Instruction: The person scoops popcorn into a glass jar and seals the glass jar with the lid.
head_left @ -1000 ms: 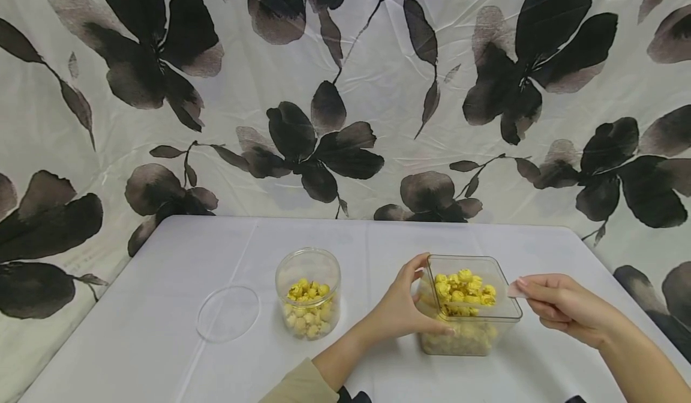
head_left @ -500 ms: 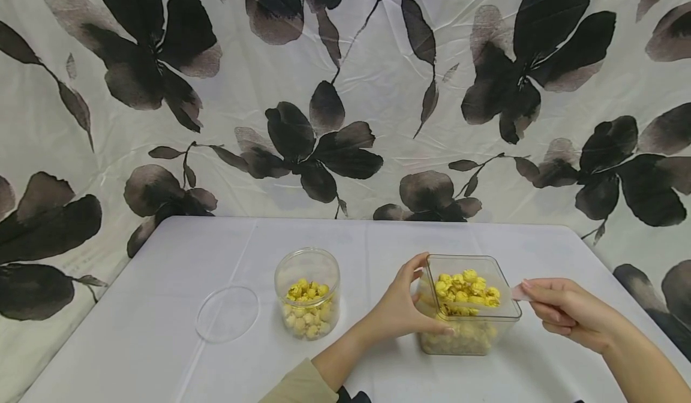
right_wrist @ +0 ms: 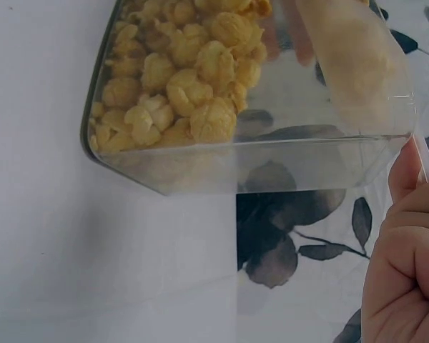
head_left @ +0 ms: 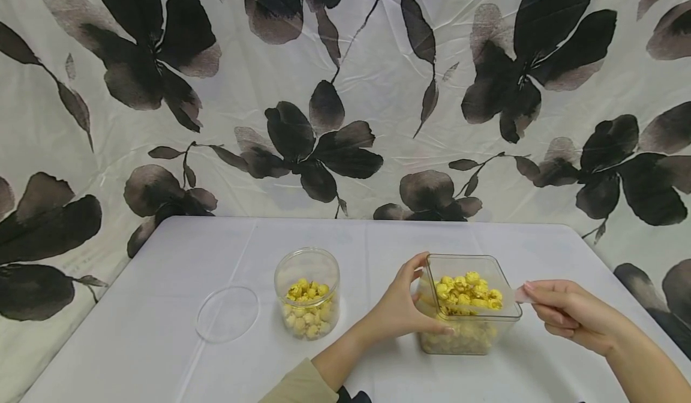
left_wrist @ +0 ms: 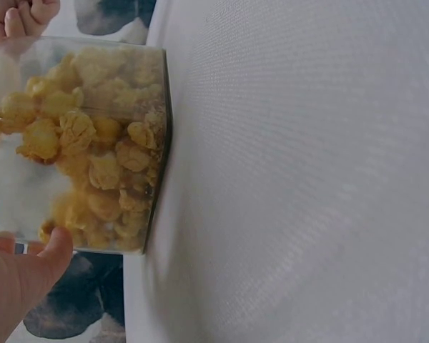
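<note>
A square clear container [head_left: 475, 340] of yellow popcorn stands on the white table [head_left: 378, 241], right of centre. My left hand [head_left: 411, 304] grips its left side, fingers over the far rim and thumb [left_wrist: 30, 270] on the near wall [left_wrist: 79, 143]. My right hand [head_left: 533, 294] is at the container's right rim. It pinches the handle [head_left: 521, 295] of a clear scoop, which holds a heap of popcorn [head_left: 467, 289] at rim height. In the right wrist view the handle [right_wrist: 423, 158] shows beside the curled fingers [right_wrist: 407, 264] and the container [right_wrist: 236, 157].
A round clear jar [head_left: 308, 300], part full of popcorn, stands open left of the container. Its flat clear lid [head_left: 228, 313] lies further left. A floral cloth [head_left: 345, 91] hangs behind the table. The table's right edge runs close to my right forearm.
My right hand and the loaded scoop have drifted slightly to the right and down. The left hand and both containers have stayed in place.
</note>
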### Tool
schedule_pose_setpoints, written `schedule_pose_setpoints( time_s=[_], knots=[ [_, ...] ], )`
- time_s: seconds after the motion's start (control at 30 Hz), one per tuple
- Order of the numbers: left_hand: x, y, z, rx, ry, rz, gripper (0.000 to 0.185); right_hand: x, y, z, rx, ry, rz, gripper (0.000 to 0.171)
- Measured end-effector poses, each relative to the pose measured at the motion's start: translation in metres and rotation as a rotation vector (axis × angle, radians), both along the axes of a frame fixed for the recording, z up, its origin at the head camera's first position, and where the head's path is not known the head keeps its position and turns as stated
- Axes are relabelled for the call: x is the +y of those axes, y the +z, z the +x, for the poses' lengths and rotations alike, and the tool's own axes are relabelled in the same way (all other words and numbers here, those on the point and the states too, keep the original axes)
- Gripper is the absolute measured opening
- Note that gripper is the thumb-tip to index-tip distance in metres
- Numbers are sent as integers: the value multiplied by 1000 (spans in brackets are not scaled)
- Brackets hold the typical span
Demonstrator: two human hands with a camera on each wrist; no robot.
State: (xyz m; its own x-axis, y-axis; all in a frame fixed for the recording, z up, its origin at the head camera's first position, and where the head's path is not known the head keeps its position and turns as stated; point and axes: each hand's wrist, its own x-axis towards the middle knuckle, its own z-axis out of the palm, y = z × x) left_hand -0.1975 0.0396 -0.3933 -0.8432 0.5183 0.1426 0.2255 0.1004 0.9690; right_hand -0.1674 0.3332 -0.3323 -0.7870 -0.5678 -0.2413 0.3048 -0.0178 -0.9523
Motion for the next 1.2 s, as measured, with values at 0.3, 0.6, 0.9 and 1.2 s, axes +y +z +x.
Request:
schedule_pose_setpoints(
  time_s=[0.3, 0.6, 0.9, 1.2],
  knots=[
    [0, 0, 0, -1, 0, -7, 111, -2, 0, 0, -11, 21, -52, 38],
    [-1, 0, 0, -5, 1, -5, 111, -3, -1, 1, -17, 17, -73, 39],
    [0, -1, 0, -4, 0, -3, 111, 4, 1, 1, -2, 10, -84, 40],
    [0, -1, 0, -9, -5, 9, 110, 9, 5, 3, 6, -8, -98, 41]
  ],
)
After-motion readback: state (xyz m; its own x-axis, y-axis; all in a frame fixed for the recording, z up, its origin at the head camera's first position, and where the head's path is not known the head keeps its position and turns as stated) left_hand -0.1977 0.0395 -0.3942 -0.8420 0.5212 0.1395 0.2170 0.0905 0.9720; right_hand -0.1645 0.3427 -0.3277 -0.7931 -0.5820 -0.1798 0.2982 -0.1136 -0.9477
